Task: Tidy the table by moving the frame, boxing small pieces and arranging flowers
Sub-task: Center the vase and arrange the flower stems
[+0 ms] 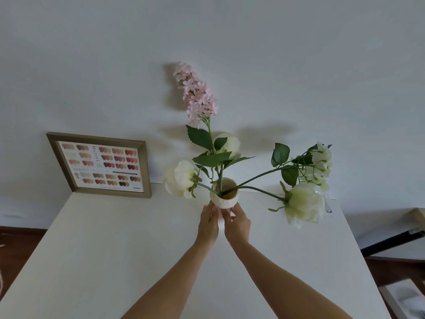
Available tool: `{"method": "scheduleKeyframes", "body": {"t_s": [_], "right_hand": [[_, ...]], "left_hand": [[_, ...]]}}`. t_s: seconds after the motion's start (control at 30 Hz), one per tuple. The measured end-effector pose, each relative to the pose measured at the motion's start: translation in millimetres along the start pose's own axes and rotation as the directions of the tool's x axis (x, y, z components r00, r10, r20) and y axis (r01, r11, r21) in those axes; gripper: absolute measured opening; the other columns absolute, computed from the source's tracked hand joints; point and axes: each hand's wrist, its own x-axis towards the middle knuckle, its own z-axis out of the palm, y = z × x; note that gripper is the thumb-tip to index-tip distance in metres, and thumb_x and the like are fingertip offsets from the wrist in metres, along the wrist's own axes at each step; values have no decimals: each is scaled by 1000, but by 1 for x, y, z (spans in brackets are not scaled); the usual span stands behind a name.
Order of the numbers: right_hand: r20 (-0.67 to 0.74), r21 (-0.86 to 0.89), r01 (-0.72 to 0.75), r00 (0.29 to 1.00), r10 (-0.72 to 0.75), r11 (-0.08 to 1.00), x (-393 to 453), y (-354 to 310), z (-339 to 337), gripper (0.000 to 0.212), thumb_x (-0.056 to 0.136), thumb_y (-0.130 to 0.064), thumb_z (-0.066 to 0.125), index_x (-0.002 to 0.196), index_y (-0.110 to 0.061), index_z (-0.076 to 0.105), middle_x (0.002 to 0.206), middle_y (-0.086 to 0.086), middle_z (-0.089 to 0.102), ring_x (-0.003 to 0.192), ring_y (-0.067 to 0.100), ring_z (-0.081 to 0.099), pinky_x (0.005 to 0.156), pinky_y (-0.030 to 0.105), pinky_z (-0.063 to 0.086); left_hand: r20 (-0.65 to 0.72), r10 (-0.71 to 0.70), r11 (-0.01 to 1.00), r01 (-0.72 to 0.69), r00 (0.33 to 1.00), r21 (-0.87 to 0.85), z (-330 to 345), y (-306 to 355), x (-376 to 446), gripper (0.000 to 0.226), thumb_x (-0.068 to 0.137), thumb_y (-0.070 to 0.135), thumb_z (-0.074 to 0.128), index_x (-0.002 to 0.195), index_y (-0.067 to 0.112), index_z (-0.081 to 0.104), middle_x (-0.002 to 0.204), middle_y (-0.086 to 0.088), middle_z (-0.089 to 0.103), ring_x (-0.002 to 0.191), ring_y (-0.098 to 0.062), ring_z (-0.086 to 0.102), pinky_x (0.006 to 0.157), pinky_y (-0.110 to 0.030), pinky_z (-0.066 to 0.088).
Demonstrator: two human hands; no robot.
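A small white vase point(224, 199) stands near the far edge of the white table point(115, 249). It holds a tall pink flower spike point(196, 95) and several white roses, one point(181, 178) leaning left and one point(303, 204) drooping right. My left hand point(208, 221) and my right hand point(236, 223) clasp the vase's lower body from both sides. A gold-edged frame point(101, 165) with colour swatches leans against the wall at the table's far left.
A clear glass piece point(326, 203) shows behind the right rose at the table's far right corner. Dark wooden floor point(16, 252) lies left of the table. A dark bar point(391, 241) and a white box point(407, 298) sit to the right.
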Motion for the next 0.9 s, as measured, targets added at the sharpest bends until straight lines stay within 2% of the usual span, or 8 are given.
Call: {"method": "scheduleKeyframes", "body": {"t_s": [0.2, 0.33, 0.43, 0.53, 0.63, 0.77, 0.83, 0.9], "right_hand": [[1, 18, -79, 997, 79, 997, 3, 2, -10, 38, 93, -25, 56, 131, -24, 51, 125, 6, 63, 111, 24, 60, 95, 37, 49], [-150, 376, -266, 928, 342, 887, -4, 16, -39, 26, 97, -24, 45, 121, -20, 56, 119, 10, 65, 102, 25, 62, 91, 40, 52], [-320, 594, -154, 856, 407, 790, -13, 18, -70, 33, 100, -31, 34, 115, -13, 57, 115, 14, 64, 99, 26, 62, 90, 40, 52], [-431, 701, 22, 809, 399, 713, -17, 1, -98, 43, 98, -40, 31, 120, -13, 54, 114, 12, 61, 106, 28, 61, 87, 37, 52], [-452, 719, 108, 823, 343, 687, -9, -28, -124, 48, 93, -53, 30, 128, -25, 49, 124, 4, 54, 110, 21, 57, 91, 35, 48], [-397, 597, 122, 904, 160, 793, 7, -61, -146, 51, 94, -59, 26, 137, -37, 40, 131, -10, 44, 117, 13, 45, 89, 27, 38], [-374, 523, 157, 926, 60, 838, 10, -70, -149, 46, 96, -55, 27, 134, -36, 44, 127, -7, 49, 115, 17, 50, 79, 23, 43], [-350, 476, 180, 937, -3, 861, 8, -77, -145, 42, 96, -52, 30, 130, -36, 49, 129, -1, 52, 116, 19, 51, 85, 28, 49]], "left_hand": [[-54, -118, 988, 112, 991, -105, -14, 7, -3, 42, 99, 32, 33, 140, 22, 37, 150, -7, 35, 137, -27, 35, 115, -46, 29], [-232, -182, 908, 72, 956, -414, -47, 18, -9, 39, 98, 28, 36, 137, 24, 41, 148, -3, 38, 127, -16, 40, 109, -40, 34], [-264, -110, 844, -51, 958, -534, -72, 41, -15, 27, 97, 28, 40, 117, 36, 55, 132, 9, 53, 129, -13, 43, 109, -37, 36], [-270, -35, 788, -140, 962, -600, -82, 65, -19, 22, 96, 35, 44, 110, 34, 61, 114, 8, 65, 118, -16, 56, 92, -30, 48], [-279, 16, 794, -182, 960, -580, -76, 80, -27, 43, 97, 44, 37, 134, 27, 48, 139, -2, 53, 127, -21, 50, 108, -43, 40], [-353, 51, 835, -234, 934, -499, -60, 91, -39, 50, 96, 50, 26, 140, 30, 39, 151, 4, 38, 137, -16, 37, 116, -43, 27], [-339, 88, 864, -241, 937, -442, -54, 96, -42, 49, 97, 47, 26, 141, 30, 36, 152, 4, 34, 138, -15, 33, 114, -36, 27], [-306, 134, 895, -248, 942, -371, -47, 100, -43, 47, 98, 43, 27, 143, 30, 33, 154, 5, 31, 137, -11, 31, 107, -29, 27]]}}
